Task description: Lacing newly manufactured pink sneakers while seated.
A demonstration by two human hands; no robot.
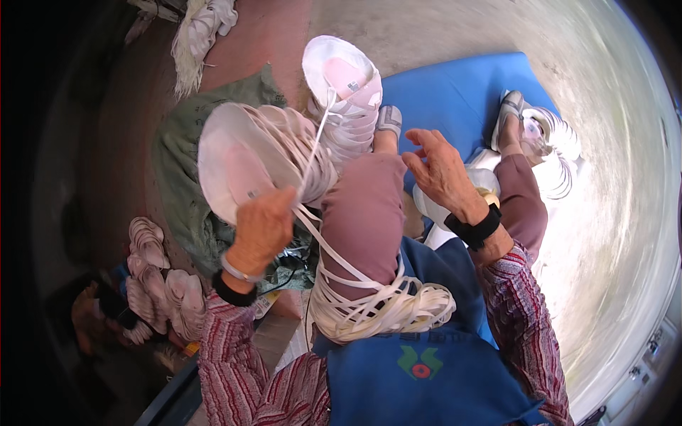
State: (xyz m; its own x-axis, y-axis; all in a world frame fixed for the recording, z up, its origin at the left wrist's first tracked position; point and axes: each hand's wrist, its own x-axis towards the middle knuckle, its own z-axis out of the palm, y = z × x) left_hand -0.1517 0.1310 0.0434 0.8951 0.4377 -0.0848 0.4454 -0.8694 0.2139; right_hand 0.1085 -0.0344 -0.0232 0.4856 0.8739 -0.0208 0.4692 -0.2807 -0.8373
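Note:
My left hand (264,226) is closed around a flat white lace (317,145), stretched taut up to the far stack. Close to that hand, a tilted stack of white shoe uppers (239,160) with pinkish insides shows its open end. Behind it stands another stack of white uppers (343,106). My right hand (446,174) hangs in the air right of my knee, fingers bent and apart, with nothing visible in it. Below it are a white rounded piece (431,206) and a yellowish one, partly hidden. A thick bundle of white laces (383,309) drapes over my left thigh.
A blue mat (455,92) lies under my feet. More white uppers (550,145) are stacked by my right foot, and several others (160,284) at the lower left. A green sack (188,149) spreads at the left. White fringed material (195,50) lies far left.

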